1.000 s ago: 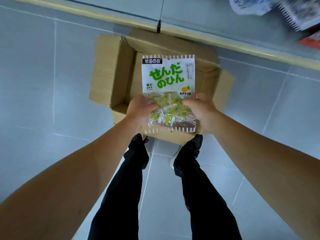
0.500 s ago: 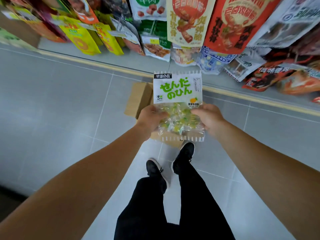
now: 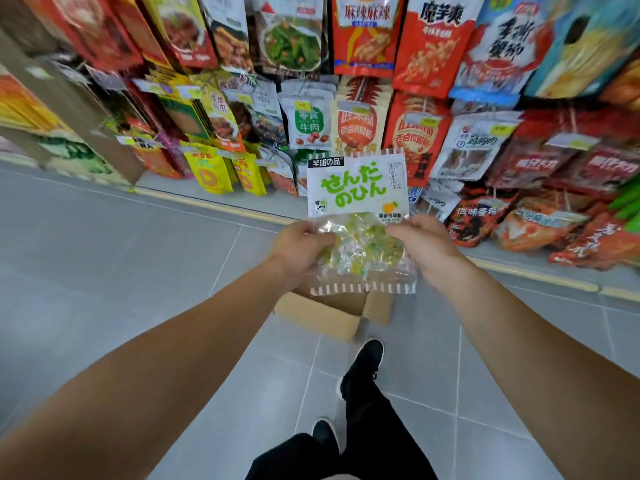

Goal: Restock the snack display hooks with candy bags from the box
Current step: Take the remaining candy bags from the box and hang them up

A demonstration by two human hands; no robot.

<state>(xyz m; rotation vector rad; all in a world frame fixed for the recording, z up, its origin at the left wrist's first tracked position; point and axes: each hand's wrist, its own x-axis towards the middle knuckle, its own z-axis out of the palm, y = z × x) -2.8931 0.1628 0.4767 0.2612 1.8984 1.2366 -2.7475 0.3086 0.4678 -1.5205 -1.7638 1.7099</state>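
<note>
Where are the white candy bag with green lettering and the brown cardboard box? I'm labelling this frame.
white candy bag with green lettering [image 3: 356, 188], head view, on its printed white upper panel.
brown cardboard box [image 3: 322, 317], head view, on its near outer wall below the bag.

Candy bag [image 3: 358, 188] between 2 hands

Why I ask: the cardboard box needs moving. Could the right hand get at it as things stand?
Probably not yet: the right hand and the left hand both hold the candy bag up, and the cardboard box sits on the floor below.
</note>
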